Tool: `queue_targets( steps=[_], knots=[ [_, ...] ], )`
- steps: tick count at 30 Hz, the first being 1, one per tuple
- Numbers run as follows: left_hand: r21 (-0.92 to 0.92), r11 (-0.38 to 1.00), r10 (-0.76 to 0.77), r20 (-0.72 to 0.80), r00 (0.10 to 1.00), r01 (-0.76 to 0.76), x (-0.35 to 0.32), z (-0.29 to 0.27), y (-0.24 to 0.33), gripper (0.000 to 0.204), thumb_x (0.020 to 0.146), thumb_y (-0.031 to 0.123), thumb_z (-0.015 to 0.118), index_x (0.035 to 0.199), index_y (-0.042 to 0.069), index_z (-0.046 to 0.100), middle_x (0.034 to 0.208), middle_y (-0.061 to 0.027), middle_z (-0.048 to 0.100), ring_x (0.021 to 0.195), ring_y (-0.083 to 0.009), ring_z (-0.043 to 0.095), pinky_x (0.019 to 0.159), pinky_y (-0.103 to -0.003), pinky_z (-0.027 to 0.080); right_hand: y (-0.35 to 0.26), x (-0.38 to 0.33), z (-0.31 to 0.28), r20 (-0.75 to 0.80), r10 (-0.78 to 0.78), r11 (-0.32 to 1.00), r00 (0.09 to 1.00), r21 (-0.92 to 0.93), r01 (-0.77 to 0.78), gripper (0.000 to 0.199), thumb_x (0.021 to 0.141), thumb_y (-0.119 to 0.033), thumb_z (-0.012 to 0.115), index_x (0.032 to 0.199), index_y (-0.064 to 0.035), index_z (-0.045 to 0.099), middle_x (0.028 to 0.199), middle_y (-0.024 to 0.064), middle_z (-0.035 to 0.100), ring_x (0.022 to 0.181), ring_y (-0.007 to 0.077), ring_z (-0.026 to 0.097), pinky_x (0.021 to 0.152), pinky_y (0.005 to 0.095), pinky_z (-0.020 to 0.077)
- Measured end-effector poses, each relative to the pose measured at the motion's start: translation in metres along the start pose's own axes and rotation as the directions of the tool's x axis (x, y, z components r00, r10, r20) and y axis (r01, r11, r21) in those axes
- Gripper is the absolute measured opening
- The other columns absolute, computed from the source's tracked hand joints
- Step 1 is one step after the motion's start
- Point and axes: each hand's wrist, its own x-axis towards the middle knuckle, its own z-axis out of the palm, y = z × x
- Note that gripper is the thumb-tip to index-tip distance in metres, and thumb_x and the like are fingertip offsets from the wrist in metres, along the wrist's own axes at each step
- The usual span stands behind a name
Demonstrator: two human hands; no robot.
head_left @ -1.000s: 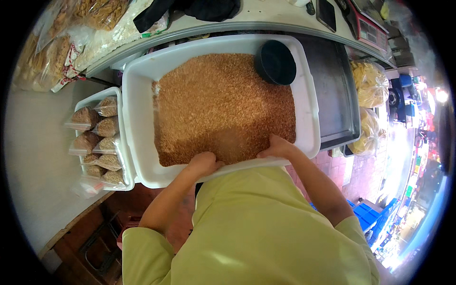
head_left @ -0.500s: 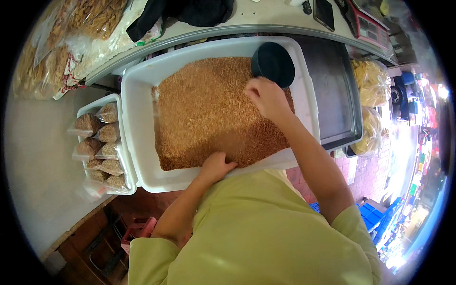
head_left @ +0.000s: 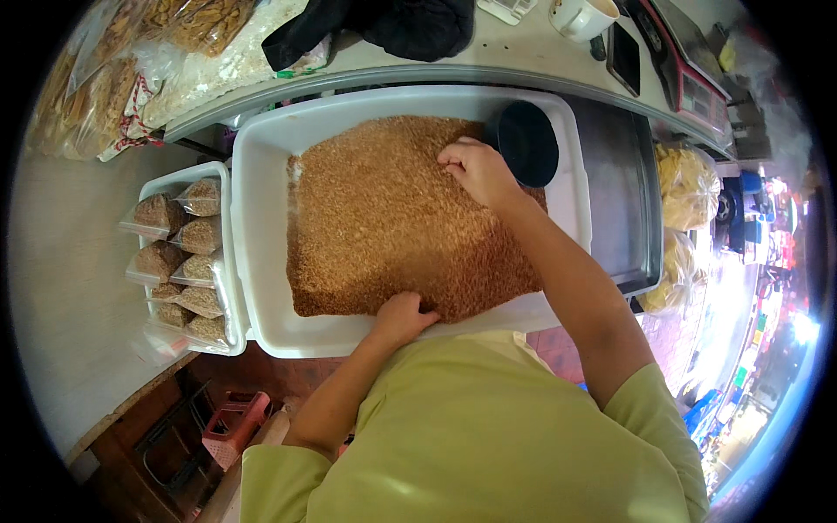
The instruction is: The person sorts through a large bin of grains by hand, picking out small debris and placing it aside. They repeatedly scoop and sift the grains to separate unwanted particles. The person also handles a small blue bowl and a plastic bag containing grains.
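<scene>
A broad layer of loose brown grain [head_left: 366,200] fills much of a white plastic tub [head_left: 264,296] in front of me. My right hand [head_left: 475,170] hovers over the far right part of the grain, its fingertips pinched together; whatever is between them is too small to make out. Beside it, a dark green round bowl [head_left: 528,144] sits tilted in the tub's far right corner. At the near edge, my left hand [head_left: 404,319] rests on the grain with the thumb spread from the fingers, whose tips are partly hidden.
Left of the tub, a white tray [head_left: 228,261] holds several filled clear bags. A metal tray [head_left: 621,192] lies to the right. On the counter [head_left: 514,54] behind are a black cloth [head_left: 410,26], a mug [head_left: 586,17], a phone [head_left: 623,59] and a red scale [head_left: 697,91]. A pink stool [head_left: 235,427] stands below left.
My right hand has shifted slightly left, away from the bowl, fingers pinched. My left hand stays at the near edge. The whole view has shifted a little, showing more of the counter.
</scene>
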Motion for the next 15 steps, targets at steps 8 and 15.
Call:
queue_targets(
  steps=[8,15],
  knots=[
    [0.026,0.999,-0.026,0.035,0.999,0.025,0.002,0.000,0.000,0.051,0.075,0.042,0.065,0.092,-0.006,0.060,0.098,-0.0266,0.060,0.093,-0.0411,0.057,0.081,-0.046,0.045,0.012,0.001,0.007,-0.065,0.054,0.990,0.996,0.137,-0.045,0.011,0.074,-0.003,0.065,0.085,-0.0024,0.062,0.084,0.0146,0.063,0.079,0.0299,0.062,0.070,0.0383,0.0488],
    [0.000,1.000,0.003,0.004,1.000,-0.003,0.000,-0.001,0.001,0.050,0.074,0.041,0.066,0.089,-0.006,0.061,0.097,-0.0251,0.060,0.094,-0.0391,0.057,0.080,-0.047,0.046,0.018,0.003,0.012,-0.085,0.059,0.984,0.995,0.174,-0.044,0.003,0.076,-0.004,0.062,0.078,-0.0042,0.060,0.080,0.0146,0.061,0.074,0.0301,0.059,0.067,0.0377,0.0470]
  ],
)
